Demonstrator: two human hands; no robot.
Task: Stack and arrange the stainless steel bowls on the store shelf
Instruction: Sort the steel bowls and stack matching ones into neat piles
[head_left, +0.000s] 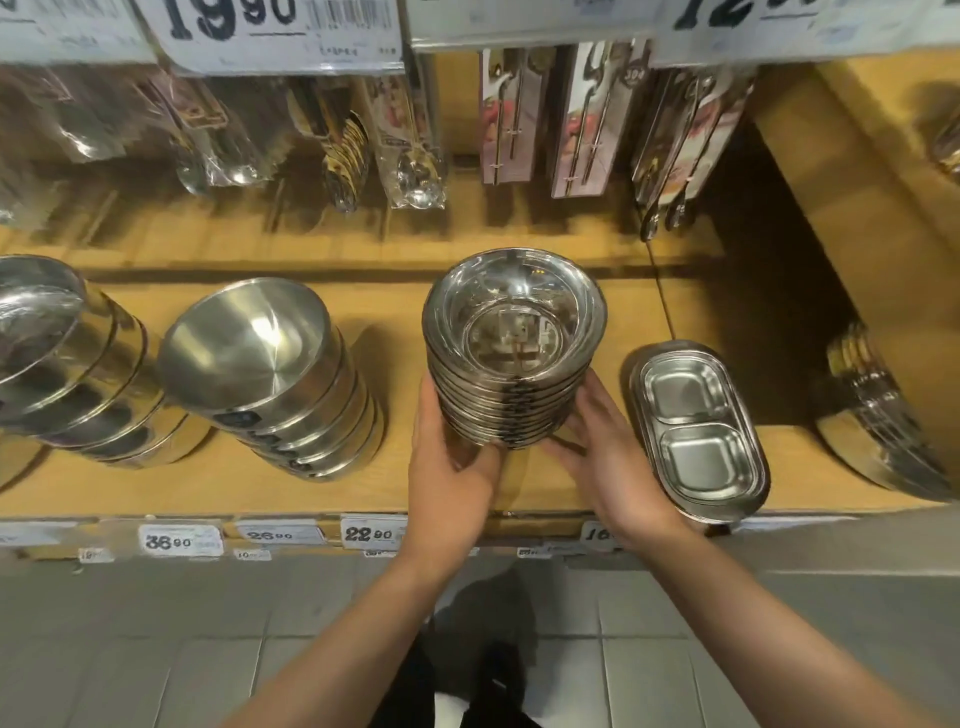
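Both our forearms reach up from the bottom of the view over the grey tiled floor (156, 623) and past the price tags (375, 534) on the shelf edge. Our left hand (451, 462) wraps the near left side of the stack of bowls (511, 353), thumb lying across the front of the lowest bowls and fingers curled behind the left side. Our right hand (605, 457) cups the right side low down, fingers spread and bent in under the stack's base. So both hands are grasping the stack between them; we cannot tell whether its bottom is resting on the wooden shelf (363, 483) or lifted just off it.

That stack is a nest of shallow, shiny steel bowls, leaning slightly away from us, the top bowl's mouth open to the camera. It sits in the middle of the shelf. Just right of our right hand lies a short pile of oblong two-compartment trays (698, 431), near the front edge. Further right is another leaning stack of round dishes (883, 421). Left of our left hand, apart from it, stands a tilted stack of brushed deeper bowls (280, 374), and at the far left a stack of lidded round containers (67, 364).

Behind, against the shelf's back, packaged utensils (519, 119) hang under large price signs (280, 31).
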